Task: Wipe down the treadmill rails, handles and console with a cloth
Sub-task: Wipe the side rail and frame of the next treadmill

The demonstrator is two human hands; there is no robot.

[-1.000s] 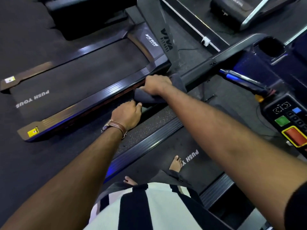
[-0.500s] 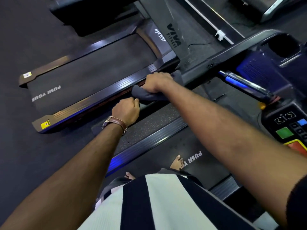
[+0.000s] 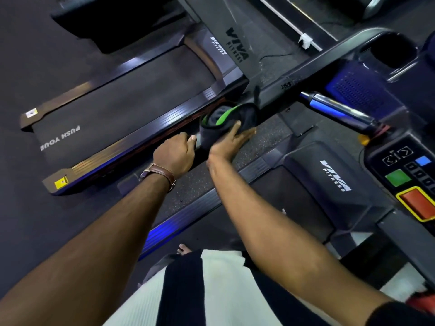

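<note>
Now, cloth [image 3: 213, 134]: grey and green, bunched up.
Right hand [image 3: 231, 141]: straight fingers press the cloth.
Left hand [image 3: 175, 154]: fingers curled; cannot tell what it holds.

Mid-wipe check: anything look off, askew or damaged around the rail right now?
Only the dark grey cloth with green trim: it is bunched into a loose roll beside the black side rail, propped by the right hand's straight fingers, not flat for wiping. The left hand sits beside it. No spill or damage visible.
</note>
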